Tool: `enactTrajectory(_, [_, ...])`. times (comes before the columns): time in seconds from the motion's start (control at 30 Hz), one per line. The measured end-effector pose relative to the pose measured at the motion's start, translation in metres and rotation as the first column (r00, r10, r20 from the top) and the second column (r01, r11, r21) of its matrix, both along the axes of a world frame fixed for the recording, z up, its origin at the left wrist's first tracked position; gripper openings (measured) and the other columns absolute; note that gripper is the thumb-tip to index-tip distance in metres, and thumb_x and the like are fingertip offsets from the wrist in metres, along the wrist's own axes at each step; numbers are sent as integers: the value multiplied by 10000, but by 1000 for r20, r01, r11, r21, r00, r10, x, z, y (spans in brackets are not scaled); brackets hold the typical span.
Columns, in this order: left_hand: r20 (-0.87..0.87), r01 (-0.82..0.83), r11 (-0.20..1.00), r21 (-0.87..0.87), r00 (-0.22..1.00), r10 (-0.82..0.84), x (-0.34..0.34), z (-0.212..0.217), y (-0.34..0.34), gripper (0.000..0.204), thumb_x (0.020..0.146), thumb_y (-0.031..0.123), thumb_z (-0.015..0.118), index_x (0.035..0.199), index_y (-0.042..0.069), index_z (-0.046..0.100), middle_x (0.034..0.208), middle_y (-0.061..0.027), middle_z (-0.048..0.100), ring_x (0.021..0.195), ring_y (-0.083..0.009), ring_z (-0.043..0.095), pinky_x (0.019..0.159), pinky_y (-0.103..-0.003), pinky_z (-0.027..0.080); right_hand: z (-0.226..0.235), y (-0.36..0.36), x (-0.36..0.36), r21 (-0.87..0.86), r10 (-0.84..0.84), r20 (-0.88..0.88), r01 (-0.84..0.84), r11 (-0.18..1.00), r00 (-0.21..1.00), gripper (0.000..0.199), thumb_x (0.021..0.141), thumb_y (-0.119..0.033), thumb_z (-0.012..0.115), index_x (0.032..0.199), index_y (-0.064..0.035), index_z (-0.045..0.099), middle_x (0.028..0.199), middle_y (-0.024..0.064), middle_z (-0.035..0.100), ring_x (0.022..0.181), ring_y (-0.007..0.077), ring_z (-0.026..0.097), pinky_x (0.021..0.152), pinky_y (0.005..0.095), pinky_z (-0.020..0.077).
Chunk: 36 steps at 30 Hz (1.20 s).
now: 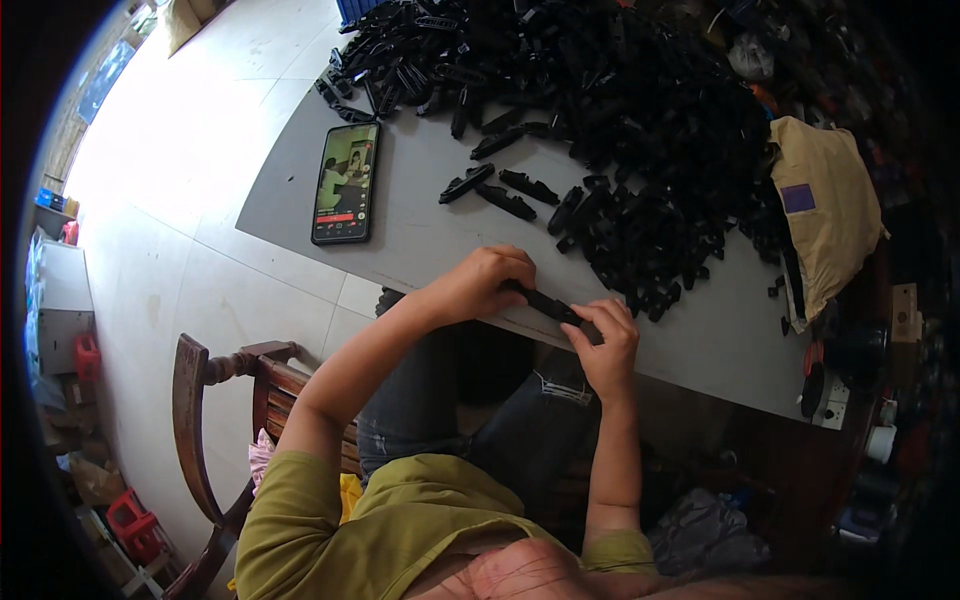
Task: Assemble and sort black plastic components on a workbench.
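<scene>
A person sits on a dark wooden chair [195,400] at a flat grey table [420,230] and looks down at both hands. The left hand [487,282] is curled shut around one end of a long, thin black plastic part [548,304]. The right hand [607,345] pinches the other end of the same part with its fingers bent close together. The part lies low at the near edge of the table, between the two hands, just above the person's lap in blue jeans. Farther back on the table sits a very big heap of black plastic parts [620,110] that look much the same. A few loose black parts [500,185] lie apart from the heap, in the middle of the table. To the left of them lies a flat black phone with a lit screen [346,183], face up. On the right side of the table, touching the heap, rests a crumpled tan bag with a small blue patch [825,210]. The floor around the table is made of pale tiles [200,130].
</scene>
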<state>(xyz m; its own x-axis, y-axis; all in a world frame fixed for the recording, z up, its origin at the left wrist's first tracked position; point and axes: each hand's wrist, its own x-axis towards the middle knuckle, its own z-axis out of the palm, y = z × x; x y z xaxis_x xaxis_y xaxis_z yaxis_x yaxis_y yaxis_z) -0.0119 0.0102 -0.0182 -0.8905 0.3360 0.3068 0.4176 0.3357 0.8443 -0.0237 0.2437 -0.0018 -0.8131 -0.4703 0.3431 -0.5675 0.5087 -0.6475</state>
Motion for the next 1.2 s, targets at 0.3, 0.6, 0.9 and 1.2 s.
enactTrajectory(0.3, [18,20,999,-32,1000,-20,7,-2,8,221,683,-32,715,886,-1,634,989,-114,631,959,-307,602,834,-381,494,-13,-7,6,-45,27,-74,-31,999,997,291,608,2,807,874,-5,688,829,92,626,802,248,585,723,332,462])
enactTrajectory(0.6, [17,49,997,-52,999,-48,5,-1,2,235,682,-30,714,900,3,632,989,-117,628,969,-312,597,838,-388,491,-8,12,10,24,-49,-1,49,999,999,274,617,-7,808,867,-13,694,759,67,618,746,226,585,763,332,430])
enactTrajectory(0.9, [-25,15,995,-102,1000,-18,5,7,2,251,736,10,681,978,8,614,996,-130,610,969,-337,585,851,-400,482,-7,-3,4,-41,-61,22,62,997,998,235,684,-104,800,877,-43,679,865,63,595,792,250,590,741,350,444])
enactTrajectory(1.2, [-445,-570,613,-546,818,364,-19,3,-16,180,745,81,638,904,88,554,966,-101,563,950,-278,547,803,-371,453,-12,-7,-21,265,-174,-320,264,927,931,162,806,-31,692,945,5,616,1002,108,569,791,297,621,677,382,511])
